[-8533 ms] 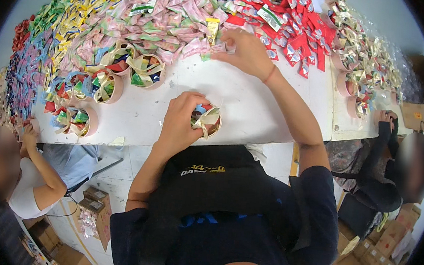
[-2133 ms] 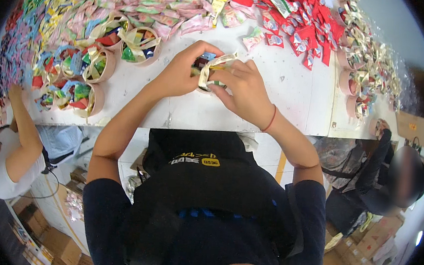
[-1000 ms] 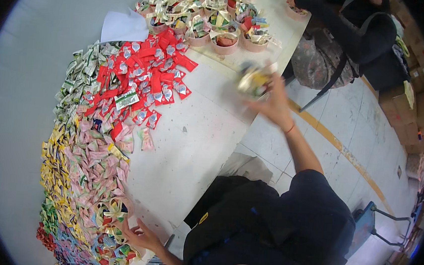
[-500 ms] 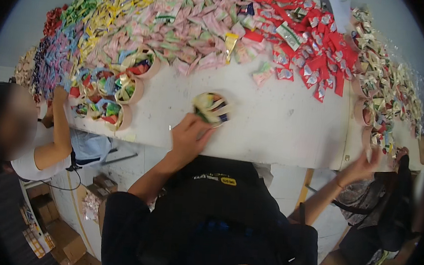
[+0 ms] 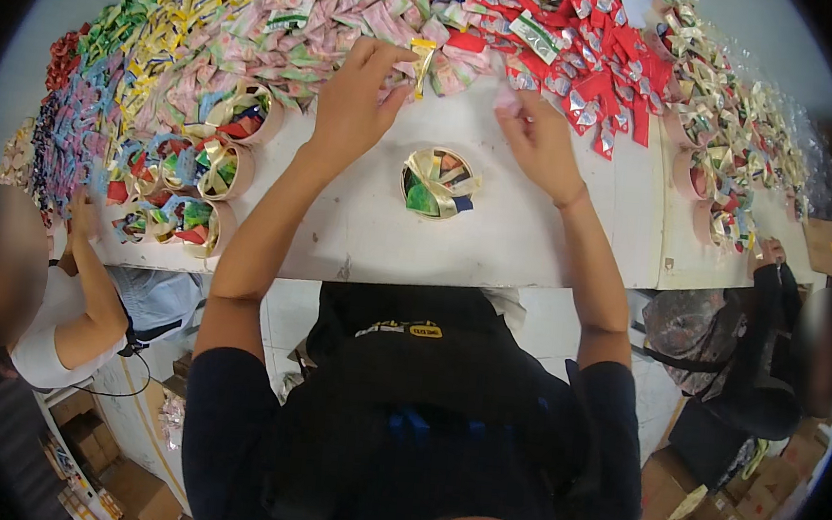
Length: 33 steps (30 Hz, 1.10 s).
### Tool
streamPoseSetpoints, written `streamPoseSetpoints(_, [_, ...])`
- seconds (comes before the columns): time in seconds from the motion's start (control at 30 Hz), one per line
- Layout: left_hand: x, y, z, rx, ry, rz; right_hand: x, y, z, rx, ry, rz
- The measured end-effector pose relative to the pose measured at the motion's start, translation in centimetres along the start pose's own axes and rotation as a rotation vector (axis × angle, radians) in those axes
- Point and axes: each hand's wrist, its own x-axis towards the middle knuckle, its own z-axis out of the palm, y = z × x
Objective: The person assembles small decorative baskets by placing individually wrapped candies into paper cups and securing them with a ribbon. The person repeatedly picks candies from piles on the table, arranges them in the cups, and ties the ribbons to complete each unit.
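A round pale box [image 5: 439, 182] of mixed wrapped sweets stands at the table's middle, with a gold ribbon across its top. Beyond it to the left is my left hand [image 5: 362, 99], its thumb and fingers apart, at the edge of the pink sweet packets [image 5: 301, 51]. Its index fingertip reaches a yellow packet [image 5: 422, 67]. To the right my right hand [image 5: 540, 145] has its fingers bent around a small pink packet [image 5: 510, 101], beside the heap of red packets [image 5: 596, 79]. The fingers partly hide that packet.
Several filled round boxes [image 5: 233, 169] stand at the table's left, and more ribboned boxes [image 5: 691, 174] at the right. Yellow packets [image 5: 201, 8] lie heaped at the back left. One person [image 5: 71, 301] works at the left and another [image 5: 771, 337] at the right.
My left hand has let go of the ribboned box and moved forward to the packets. My right hand has come from the boxes at the right to the pink packet.
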Motion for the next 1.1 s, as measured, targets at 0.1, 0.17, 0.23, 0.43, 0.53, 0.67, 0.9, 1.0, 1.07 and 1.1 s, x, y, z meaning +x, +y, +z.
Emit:
streamPoseSetpoints(0.1, [-2.3, 3.2, -3.1, -0.324, -0.290, 0.003, -3.9, -4.4, -3.9, 0.639, -0.075, 0.370])
streamPoseSetpoints(0.17, [-4.2, 4.1, -2.1, -0.158, -0.248, 0.086, -7.0, -4.8, -4.6, 0.601, -0.105, 0.352])
streamPoseSetpoints(0.23, [-5.7, 4.3, 0.0, -0.040, -0.271, 0.091, -8.8, -5.5, -4.6, 0.559, -0.171, 0.366])
streamPoseSetpoints(0.43, [-5.8, 2.6, 2.5, -0.382, -0.322, -0.140, -6.7, -6.7, -5.4, 0.123, -0.216, -0.004])
streamPoseSetpoints(0.53, [-5.5, 3.3, 1.8, -0.410, -0.300, -0.129, -6.1, -7.7, -5.8, 0.156, -0.333, 0.027])
streamPoseSetpoints(0.67, [-6.9, 4.5, 1.2, -0.178, -0.246, 0.001, -6.4, -8.0, -5.1, 0.082, -0.308, 0.072])
streamPoseSetpoints(0.9, [-11.3, 6.5, 2.0, -0.171, -0.113, -0.069, -6.7, -3.3, -3.8, -0.280, -0.132, -0.065])
streamPoseSetpoints(1.0, [-11.5, 6.7, 1.0, -0.268, -0.037, -0.090, -5.6, -5.6, -3.6, -0.241, -0.055, -0.090])
streamPoseSetpoints(1.07, [-11.0, 6.4, -0.2, -0.351, 0.041, -0.203, -5.9, -6.5, -3.4, 0.013, -0.136, 0.041])
streamPoseSetpoints(1.1, [-10.3, 5.9, -0.6, -0.274, 0.049, -0.280, -5.7, -8.0, -3.1, 0.038, -0.202, 0.118])
